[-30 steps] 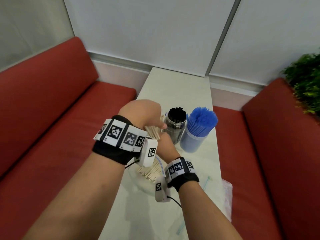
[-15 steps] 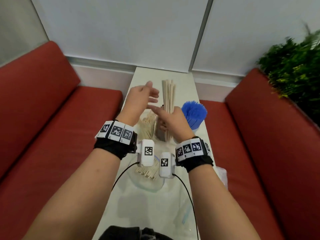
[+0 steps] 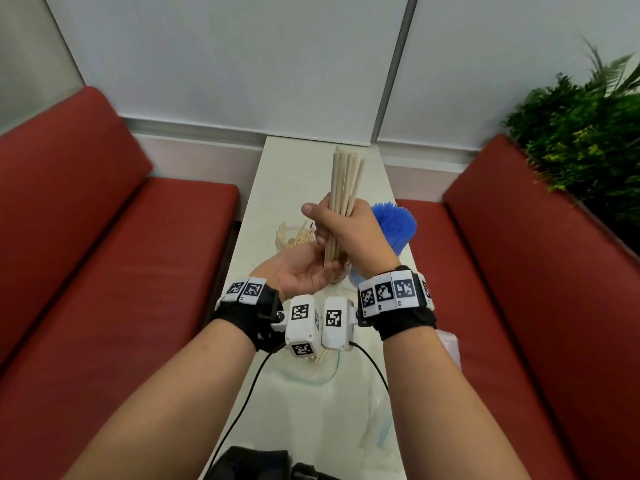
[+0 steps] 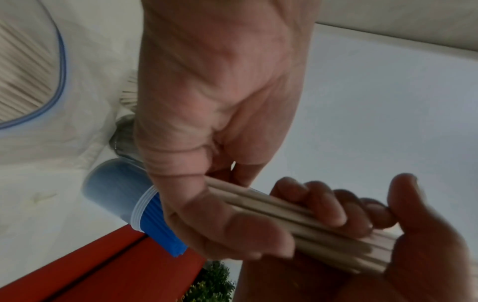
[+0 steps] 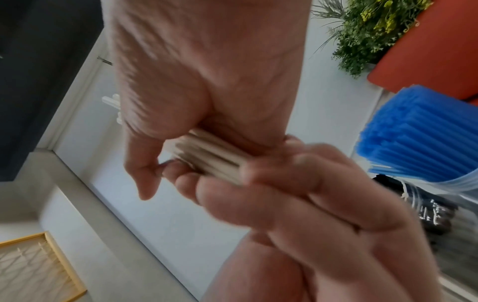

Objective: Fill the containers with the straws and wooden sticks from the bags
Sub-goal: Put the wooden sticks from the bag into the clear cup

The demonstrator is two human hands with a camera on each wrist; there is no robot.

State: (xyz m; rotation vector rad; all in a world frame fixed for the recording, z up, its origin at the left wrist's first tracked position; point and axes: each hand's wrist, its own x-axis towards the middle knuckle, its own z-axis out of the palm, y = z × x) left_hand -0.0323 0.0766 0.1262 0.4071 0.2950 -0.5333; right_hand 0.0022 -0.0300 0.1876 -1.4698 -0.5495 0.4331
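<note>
A bundle of wooden sticks [image 3: 343, 188] stands upright above the table, and my right hand [image 3: 349, 230] grips it round the middle. My left hand [image 3: 304, 271] lies palm up beneath it, with its fingers curled round the lower ends of the sticks [image 4: 297, 220]. In the right wrist view both hands wrap the sticks [image 5: 209, 159]. Just behind my hands a clear container [image 3: 294, 237] holds other wooden sticks. The blue straws [image 3: 393, 226] fill a cup to the right. The jar of black straws [image 5: 426, 210] shows only in the right wrist view.
The narrow white table [image 3: 304, 161] runs between two red benches [image 3: 104, 258]. A clear bag with more sticks [image 3: 311, 372] lies under my wrists, and flat plastic bags [image 3: 450, 344] lie at the right edge. A green plant [image 3: 581, 133] stands at the far right.
My right hand lifted a bundle of sticks out of the bag and stood it upright. My left hand dropped from beside the bundle to under it, palm up.
</note>
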